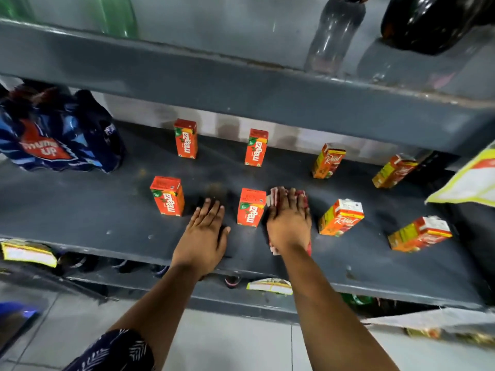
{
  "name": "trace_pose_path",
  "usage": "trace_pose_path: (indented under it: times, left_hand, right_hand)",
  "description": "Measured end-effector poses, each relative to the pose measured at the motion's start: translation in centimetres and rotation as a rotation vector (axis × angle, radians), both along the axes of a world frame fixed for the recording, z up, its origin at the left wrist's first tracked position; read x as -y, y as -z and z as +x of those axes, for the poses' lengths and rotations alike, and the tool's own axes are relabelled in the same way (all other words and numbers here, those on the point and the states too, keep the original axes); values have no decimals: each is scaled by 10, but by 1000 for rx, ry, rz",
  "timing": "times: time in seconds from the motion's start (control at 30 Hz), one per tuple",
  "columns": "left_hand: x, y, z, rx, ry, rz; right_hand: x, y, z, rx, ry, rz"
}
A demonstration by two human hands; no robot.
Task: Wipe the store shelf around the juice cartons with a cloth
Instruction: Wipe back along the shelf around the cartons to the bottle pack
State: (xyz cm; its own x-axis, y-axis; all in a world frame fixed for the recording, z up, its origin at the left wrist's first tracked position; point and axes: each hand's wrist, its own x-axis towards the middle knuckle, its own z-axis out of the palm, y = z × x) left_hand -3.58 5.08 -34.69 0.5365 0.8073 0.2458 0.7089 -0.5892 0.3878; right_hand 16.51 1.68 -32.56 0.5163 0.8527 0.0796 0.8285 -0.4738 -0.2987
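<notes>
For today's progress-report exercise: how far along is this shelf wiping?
Done: cannot tell; no patch looks cleaner. In hand: right hand presses the cloth between a Maaza carton and a Real carton; left hand rests flat. Left: brown smudge and specks on the shelf.

1. Your shelf (107, 210) looks like grey painted metal, matt, scuffed and dusty.
2. The cartons (251, 210) are printed card with a slight sheen.
3. Your cloth (274, 196), near centre, is soft red-and-white fabric.
4. The far-left pack (53, 140) wears glossy plastic film.
5. The far bottle (334, 36) above is clear, smooth plastic.
6. The floor (214, 338) is smooth pale tile.
</notes>
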Motion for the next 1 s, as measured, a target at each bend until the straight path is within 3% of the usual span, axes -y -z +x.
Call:
trace_pose_path:
  times: [0.6,0.83,1.0]
  left_hand:
    - [8,-7,-14,-84,83,-37]
    - [24,-8,-64,-77,154,-36]
    - [26,-7,-104,-81,160,74]
  right_hand:
    - [137,-31,-73,-159,106,41]
    - [175,-37,-105,-158,359,-129]
    - [164,-53,-136,-157,304,23]
